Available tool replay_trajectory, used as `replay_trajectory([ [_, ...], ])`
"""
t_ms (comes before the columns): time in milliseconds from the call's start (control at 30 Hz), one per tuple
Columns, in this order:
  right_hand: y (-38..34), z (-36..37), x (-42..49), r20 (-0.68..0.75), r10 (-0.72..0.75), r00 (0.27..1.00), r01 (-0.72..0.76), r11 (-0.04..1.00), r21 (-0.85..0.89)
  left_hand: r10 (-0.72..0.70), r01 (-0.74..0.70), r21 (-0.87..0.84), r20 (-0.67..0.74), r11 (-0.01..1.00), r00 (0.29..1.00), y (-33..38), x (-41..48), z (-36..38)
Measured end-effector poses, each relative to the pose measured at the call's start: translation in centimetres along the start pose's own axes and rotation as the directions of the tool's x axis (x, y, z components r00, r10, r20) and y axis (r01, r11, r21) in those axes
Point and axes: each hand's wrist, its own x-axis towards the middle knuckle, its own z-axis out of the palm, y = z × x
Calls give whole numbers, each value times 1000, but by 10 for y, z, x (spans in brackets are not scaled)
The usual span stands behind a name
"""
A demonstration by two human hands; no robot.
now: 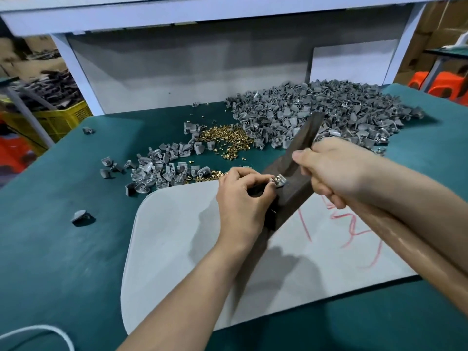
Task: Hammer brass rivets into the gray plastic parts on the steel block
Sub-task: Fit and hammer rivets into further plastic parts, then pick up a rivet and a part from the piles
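Nearest me, a white cord [38,333] curled in at the bottom-left corner, cut off by the frame. Both forearms reached in over a gray pad [177,236] lying on the green table [63,249]; the red scrawl [354,231] on the pad was partly under the R arm, so unreadable.

The steel block [291,193] lay on the pad with its long axis diagonal, near-left to far-right. My view of its near end was blocked by the left hand [243,201]. That hand pinched a gray plastic part [278,181] w/ thumb and fingertips, on top of the block approx. mid-length. Something shiny sat in the part; couldn't tell if it was a rivet.

The right hand [334,171] was fisted round the hammer handle [410,252], which ran off toward the bottom right. A dark blurred bar [304,133] rose past the knuckles; hammer head or block, couldn't say.

Beyond lay loose brass rivets [225,140], a small scatter of gray parts [157,168] to the left, and a big heap [329,110] at the back right.
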Motion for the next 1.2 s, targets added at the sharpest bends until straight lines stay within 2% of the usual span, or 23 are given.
replay_trajectory([
  [100,-8,8,0,0,-32,1000,31,986,-164,-40,41,-50,8,998,999,-1,1,-1],
  [300,-21,5,-6,-93,-99,991,66,950,-307,-60,61,-92,12,994,998,-1,1,0],
  [467,-31,11,-13,-2,-51,999,44,885,-463,-54,55,-111,10,992,998,0,0,-1],
  [567,-25,-1,-6,-138,-107,985,59,947,-315,-76,76,-127,11,989,997,-1,0,0],
  [633,-16,-7,0,-189,-72,979,57,995,-87,-83,83,-126,10,989,997,-1,0,1],
  [667,-9,-10,5,-169,-29,985,39,998,52,-79,80,-112,12,991,997,-2,-1,1],
  [733,10,-17,13,-70,98,993,-67,935,349,-70,70,-105,4,992,998,-1,-2,0],
  [800,31,-23,17,43,214,976,-200,797,571,-61,57,-128,-26,990,998,3,-1,-2],
  [867,56,-22,20,83,300,950,-287,740,608,-45,37,-197,-38,980,998,9,0,-7],
  [933,73,-18,21,81,367,927,-351,769,534,-53,54,-328,13,943,999,17,0,-12],
  [1000,78,-16,23,16,372,928,-337,821,461,-81,120,-420,110,900,991,27,-1,-13],
  [1100,76,-12,23,-97,327,940,-259,868,424,-96,176,-441,198,880,975,35,-4,-12],
  [1200,81,-7,24,-67,336,940,-280,866,414,-106,194,-400,232,896,967,43,-2,-14],
])
